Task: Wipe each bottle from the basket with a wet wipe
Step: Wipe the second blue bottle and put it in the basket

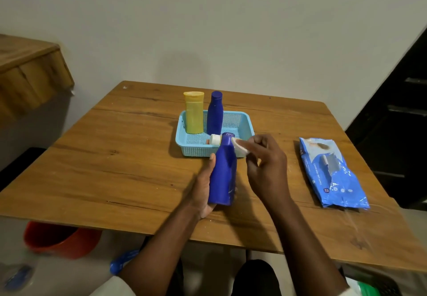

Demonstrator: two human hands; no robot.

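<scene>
1. The left hand (204, 188) is wrapped around the lower body of a blue bottle (223, 171), thumb up its left side, holding it tilted above the wooden counter (120, 157) just in front of the basket.
2. The right hand (265, 168) pinches a folded white wet wipe (240, 147) between its fingers and presses it against the bottle's shoulder, just below the cap.
3. The light blue basket (184, 142) sits on the counter behind the held bottle, toward the far edge.
4. Inside it, a yellow bottle (194, 114) stands upright at the back left, with a second blue bottle (215, 114) upright just beside it on the right.
5. A small bottle with a white cap (215, 139) lies on its side on the basket floor, mostly hidden behind the held bottle.
6. A blue pack of wet wipes (332, 173) lies flat on the counter to the right, well apart from the basket.
7. An orange bucket (60, 240) stands on the floor below the counter's left edge.
</scene>
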